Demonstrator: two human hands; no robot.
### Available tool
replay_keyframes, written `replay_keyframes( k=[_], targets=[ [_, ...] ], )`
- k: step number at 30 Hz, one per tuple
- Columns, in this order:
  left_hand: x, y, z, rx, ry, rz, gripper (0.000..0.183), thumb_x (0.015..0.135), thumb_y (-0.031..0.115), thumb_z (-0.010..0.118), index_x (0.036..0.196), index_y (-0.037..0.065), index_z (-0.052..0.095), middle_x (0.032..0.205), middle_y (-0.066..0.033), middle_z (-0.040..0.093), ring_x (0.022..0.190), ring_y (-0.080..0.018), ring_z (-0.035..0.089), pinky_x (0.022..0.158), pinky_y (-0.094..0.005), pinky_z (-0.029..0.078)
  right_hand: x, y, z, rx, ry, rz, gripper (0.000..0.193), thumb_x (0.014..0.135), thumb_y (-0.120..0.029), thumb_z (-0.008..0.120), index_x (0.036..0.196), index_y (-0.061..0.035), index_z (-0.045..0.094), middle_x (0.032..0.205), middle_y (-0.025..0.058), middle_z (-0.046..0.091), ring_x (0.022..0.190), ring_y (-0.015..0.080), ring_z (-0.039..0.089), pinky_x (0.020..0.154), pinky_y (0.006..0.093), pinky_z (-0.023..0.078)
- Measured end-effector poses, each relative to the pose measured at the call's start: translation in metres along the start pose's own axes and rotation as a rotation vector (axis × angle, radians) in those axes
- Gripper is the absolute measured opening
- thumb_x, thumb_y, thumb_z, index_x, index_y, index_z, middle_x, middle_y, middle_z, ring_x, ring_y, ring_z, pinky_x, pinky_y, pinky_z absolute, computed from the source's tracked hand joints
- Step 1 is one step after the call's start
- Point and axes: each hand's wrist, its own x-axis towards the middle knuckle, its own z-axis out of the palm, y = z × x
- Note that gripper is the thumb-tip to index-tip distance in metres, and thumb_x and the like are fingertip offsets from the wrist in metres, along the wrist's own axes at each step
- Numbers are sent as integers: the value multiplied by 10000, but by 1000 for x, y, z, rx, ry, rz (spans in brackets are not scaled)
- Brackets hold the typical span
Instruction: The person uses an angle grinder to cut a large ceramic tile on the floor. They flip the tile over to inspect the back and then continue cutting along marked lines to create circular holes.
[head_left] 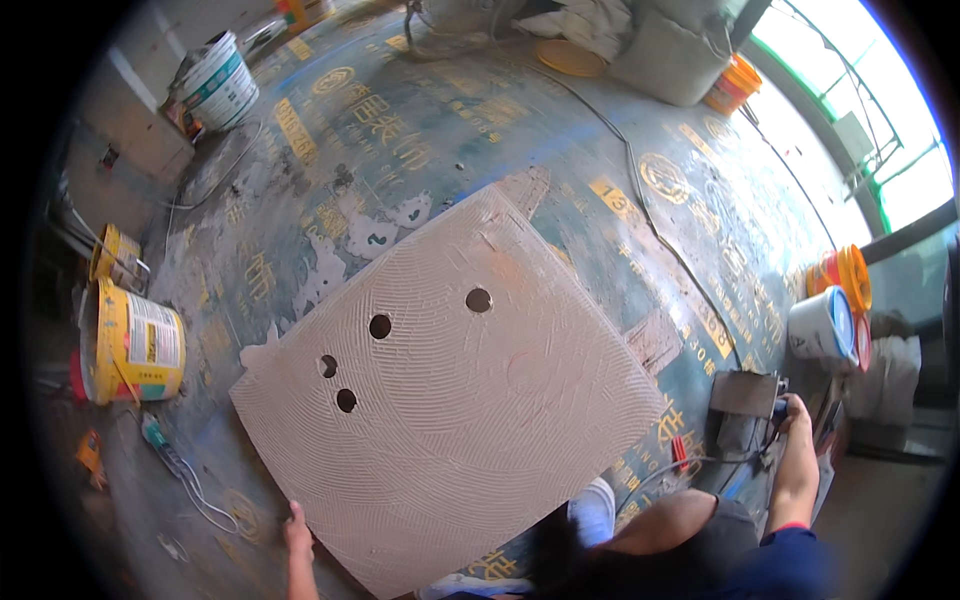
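A large slab-like tile (560,400), its upper face coated in grey-beige adhesive combed into curved ridges, spreads across the middle. Several round dark holes pierce it, one of them near its centre (479,300). At the tile's lower left edge is my left hand (297,530), closed on that edge. Far to the right, my right hand (796,412) wraps round the handle of a trowel with a flat grey rectangular blade (745,393). The trowel is apart from the tile, above a grey thing I cannot make out. My knee (668,522) is bent between the tile and the right arm.
Yellow buckets (140,345) and a corded tool (170,455) are on the left. A white bucket (222,85) stands far left. At the right are a white pail (822,325) and orange buckets (845,275). A cable (650,225) crosses the printed floor covering. Red pliers-like handles (680,453) lie near the trowel.
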Motion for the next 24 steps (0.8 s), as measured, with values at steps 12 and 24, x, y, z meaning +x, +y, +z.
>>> replay_keyframes(
  k=[12,24],
  targets=[
    [3,74,16,-84,-196,33,831,965,585,511,1454,-72,374,1503,-181,427,1369,-290,424,1119,-406,350,-260,-92,263,34,-364,-419,217,839,-298,672,922,-102,628,683,43,563,518,171,532,499,331,476],
    [-2,68,5,-95,-79,23,863,945,604,545,1461,-64,366,1501,-166,428,1367,-275,421,1120,-411,345,-313,-129,469,-40,-953,-734,148,713,-65,559,833,19,577,699,91,537,612,202,530,620,346,473]
  ],
)
